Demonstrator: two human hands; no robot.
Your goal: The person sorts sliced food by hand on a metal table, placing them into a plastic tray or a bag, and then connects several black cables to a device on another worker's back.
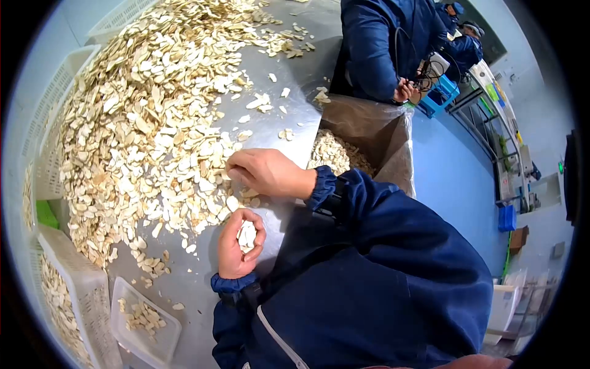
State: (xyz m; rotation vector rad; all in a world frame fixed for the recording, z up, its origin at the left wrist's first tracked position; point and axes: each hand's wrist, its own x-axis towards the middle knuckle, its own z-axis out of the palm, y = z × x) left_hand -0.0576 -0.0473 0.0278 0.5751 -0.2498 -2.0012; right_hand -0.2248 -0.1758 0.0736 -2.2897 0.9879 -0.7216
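Note:
Pale dried root-like slices (141, 129) lie in a big heap on a metal table (289, 74). My left hand (236, 249) is curled around a small bunch of white slices (247, 236) just off the near edge of the heap. Above it in the view, my right hand (264, 172) is palm down at the heap's edge, with its fingers bent together onto the slices. Its fingertips are partly hidden, so what they pinch cannot be made out.
Beside my right forearm stands a plastic-lined box (393, 141) with slices inside. White perforated crates (80, 277) line the far side, near a shallow tray (166, 338) holding some slices. Another person in dark blue (375, 43) stands close by; a blue stool (439, 95) is behind.

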